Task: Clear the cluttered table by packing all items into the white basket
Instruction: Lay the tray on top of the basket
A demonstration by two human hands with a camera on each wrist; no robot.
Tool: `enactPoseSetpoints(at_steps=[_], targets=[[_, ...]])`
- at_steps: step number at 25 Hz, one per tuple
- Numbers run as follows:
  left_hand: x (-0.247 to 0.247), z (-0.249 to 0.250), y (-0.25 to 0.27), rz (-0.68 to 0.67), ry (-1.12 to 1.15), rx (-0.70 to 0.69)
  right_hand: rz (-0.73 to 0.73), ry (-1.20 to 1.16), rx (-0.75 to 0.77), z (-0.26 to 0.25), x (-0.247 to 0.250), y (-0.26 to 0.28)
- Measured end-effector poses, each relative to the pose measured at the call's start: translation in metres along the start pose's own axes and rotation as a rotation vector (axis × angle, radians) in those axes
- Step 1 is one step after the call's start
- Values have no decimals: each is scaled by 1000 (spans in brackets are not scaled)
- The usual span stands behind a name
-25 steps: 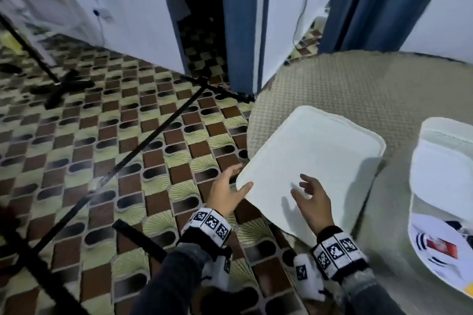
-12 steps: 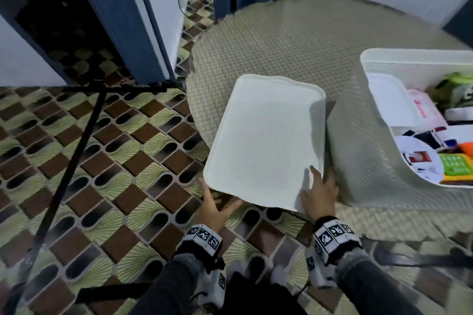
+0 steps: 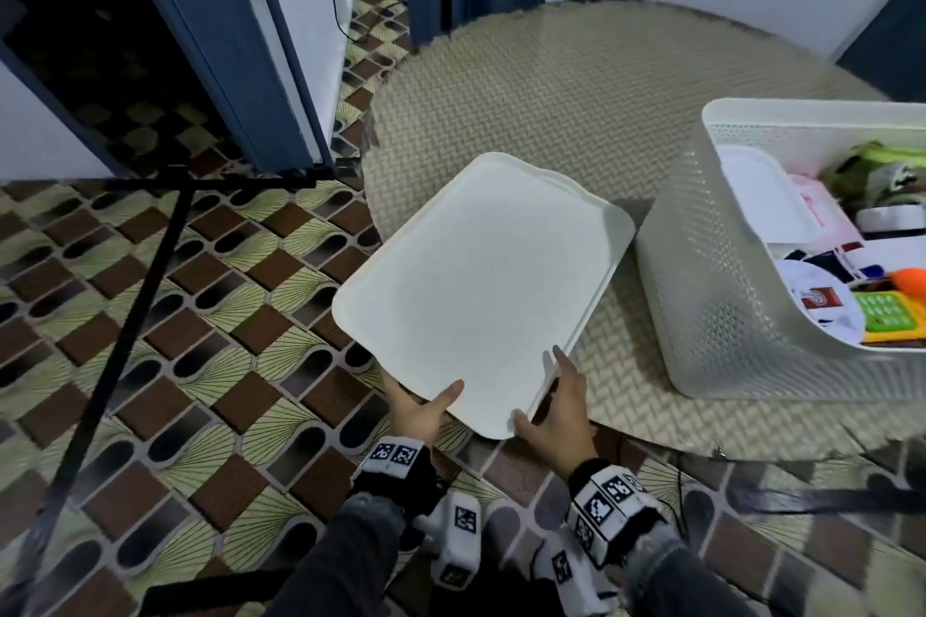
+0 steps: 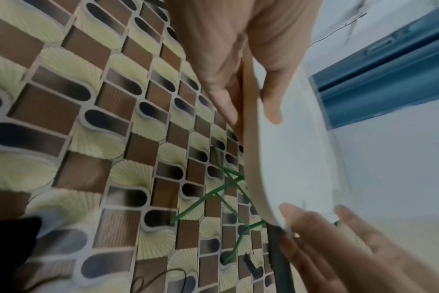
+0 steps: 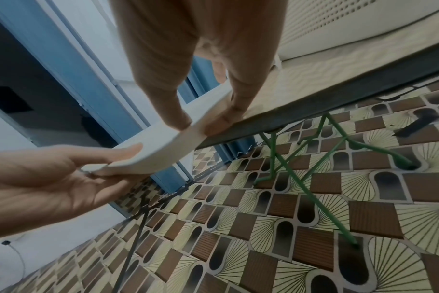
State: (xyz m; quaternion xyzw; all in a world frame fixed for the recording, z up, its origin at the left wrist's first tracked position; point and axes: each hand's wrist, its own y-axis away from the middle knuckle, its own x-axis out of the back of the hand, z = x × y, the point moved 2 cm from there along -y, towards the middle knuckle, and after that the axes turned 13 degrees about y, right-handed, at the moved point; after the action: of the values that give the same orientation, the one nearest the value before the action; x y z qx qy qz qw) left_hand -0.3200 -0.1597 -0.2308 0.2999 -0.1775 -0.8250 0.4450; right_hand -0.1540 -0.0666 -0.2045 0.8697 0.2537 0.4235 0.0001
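Observation:
A large white tray (image 3: 476, 286) lies partly on the round woven table (image 3: 551, 90), its near end jutting out over the floor. My left hand (image 3: 426, 408) grips the tray's near left edge, thumb on top and fingers beneath. My right hand (image 3: 551, 411) pinches the near right corner, as the right wrist view shows on the tray (image 5: 168, 146). The white perforated basket (image 3: 701, 266) stands on the table just right of the tray and holds several items.
Inside the basket are a white lid (image 3: 761, 195), a green keypad toy (image 3: 887, 316) and other bits. A black tripod leg (image 3: 140, 291) crosses the patterned floor at left. A blue door frame (image 3: 225, 40) stands behind. Green table legs (image 5: 301, 178) are under the table.
My view has swung right, bringing the basket in. Both hands moved from the tray's top and side to its near edge and took hold; the tray now sticks out further over the floor.

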Motion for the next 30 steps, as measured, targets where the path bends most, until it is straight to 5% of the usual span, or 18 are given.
enactPoseSetpoints(at_steps=[5,11,17,25,30], targets=[[16,39,3,27,80,-53,37,-175,-37,-10,16,-18],[65,99,34,-109,41,-168,207,-67,-62,-26,85,-61],[93,133,79,-161,-30,-293,368,-233,138,-55,164,-84],[69,154,132,-162,-29,-513,311,-408,298,-46,255,-28],[4,150,167,-177,-52,-586,442,-507,300,-6,318,7]])
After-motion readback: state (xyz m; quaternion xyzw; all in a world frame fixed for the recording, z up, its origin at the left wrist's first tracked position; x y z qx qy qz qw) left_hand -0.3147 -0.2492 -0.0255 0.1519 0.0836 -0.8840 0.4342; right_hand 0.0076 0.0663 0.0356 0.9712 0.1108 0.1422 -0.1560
